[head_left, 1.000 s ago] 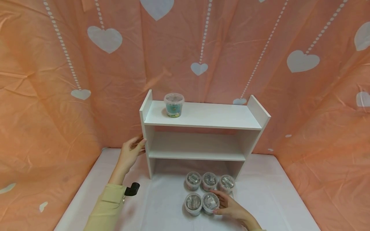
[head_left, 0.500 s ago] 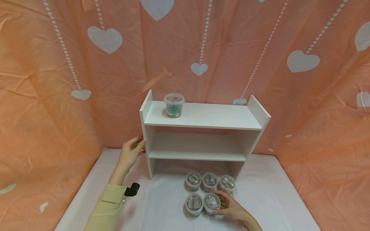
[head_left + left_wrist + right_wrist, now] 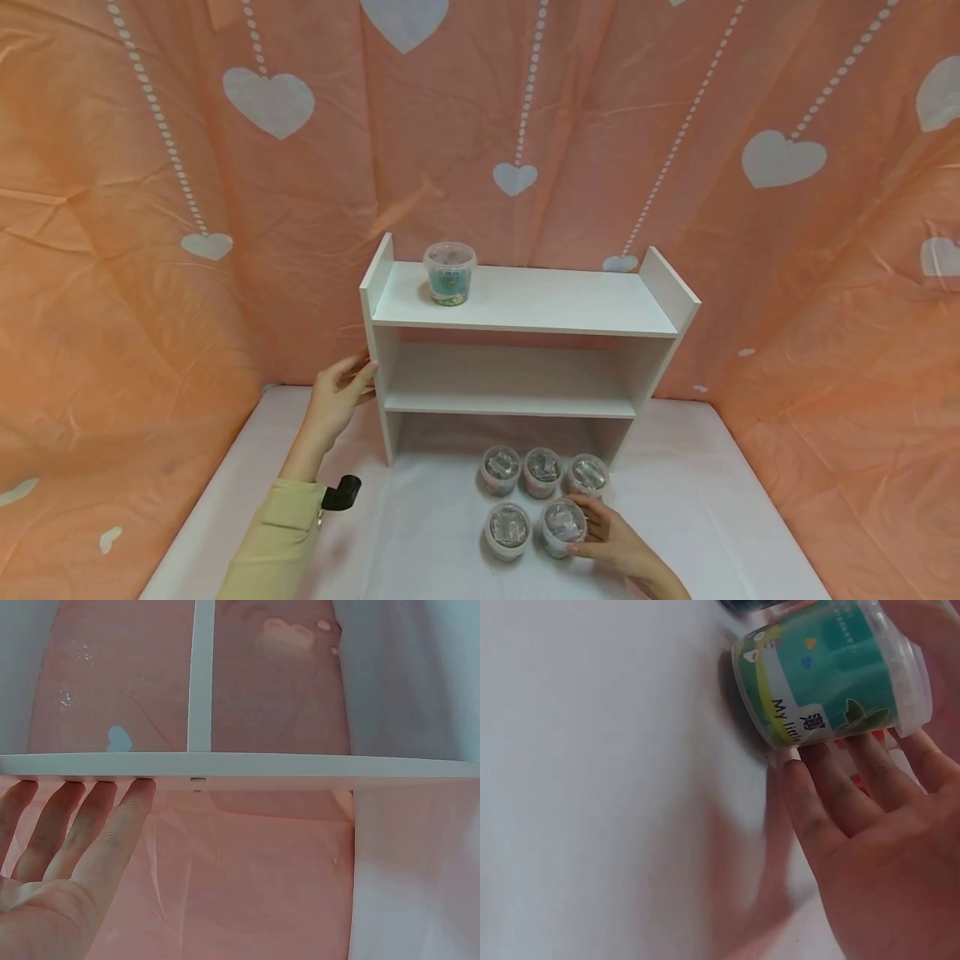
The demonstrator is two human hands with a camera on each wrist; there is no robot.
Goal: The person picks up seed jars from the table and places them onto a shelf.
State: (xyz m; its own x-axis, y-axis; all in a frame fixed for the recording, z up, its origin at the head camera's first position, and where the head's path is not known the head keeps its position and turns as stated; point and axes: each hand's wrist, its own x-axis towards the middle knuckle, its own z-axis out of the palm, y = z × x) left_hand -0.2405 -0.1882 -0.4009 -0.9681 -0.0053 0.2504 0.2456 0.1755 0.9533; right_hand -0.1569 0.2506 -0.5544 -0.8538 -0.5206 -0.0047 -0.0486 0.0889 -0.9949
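Observation:
My right hand (image 3: 618, 542) holds a small clear plastic tub with a lid (image 3: 564, 521) in the front row on the table. In the right wrist view this tub (image 3: 825, 675) shows a teal and green label, with my right hand's fingers (image 3: 866, 776) along its side and the thumb partly out of frame. My left hand (image 3: 335, 400) touches the left side panel of a white shelf unit (image 3: 510, 379). From the left wrist view, the left hand's straight fingers (image 3: 112, 825) meet the panel (image 3: 262, 765) at their tips.
Another tub (image 3: 507, 530) stands left of the held one. Behind them are three more tubs, the middle one (image 3: 543, 472) close to the shelf's foot. A teal-labelled tub (image 3: 450, 275) sits on the top shelf at left. An orange curtain (image 3: 300, 208) with hearts hangs behind.
My right hand has shifted slightly right with the tub, and a gap has opened between it and the tub at its left, which also moved slightly right. My left hand stays put.

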